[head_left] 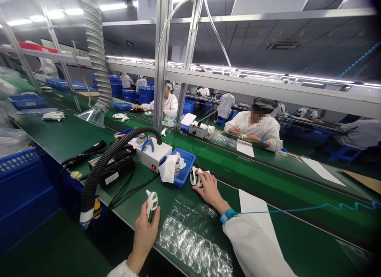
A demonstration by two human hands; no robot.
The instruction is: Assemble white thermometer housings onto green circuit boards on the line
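Note:
My left hand (145,225) is closed round a white ear thermometer (152,201) and holds it upright, its small dark screen facing me. Out to the right, my right hand (210,189) reaches over a few white plastic housings (195,176) beside the blue tray, thumb and fingers gripping one of them. A blue wrist strap (228,215) with a coiled cord is on my right wrist. Between my hands lies a clear plastic blister sheet (193,245). White cloth (169,168) and a metal piece rest in the blue tray (190,160).
A white control box (153,154) with blue pliers (147,143) stands behind the tray. A black ribbed hose (114,150) arches toward the table's near edge. White paper (258,209) lies right. Across the green belt (238,158), a co-worker (256,126) handles a white part.

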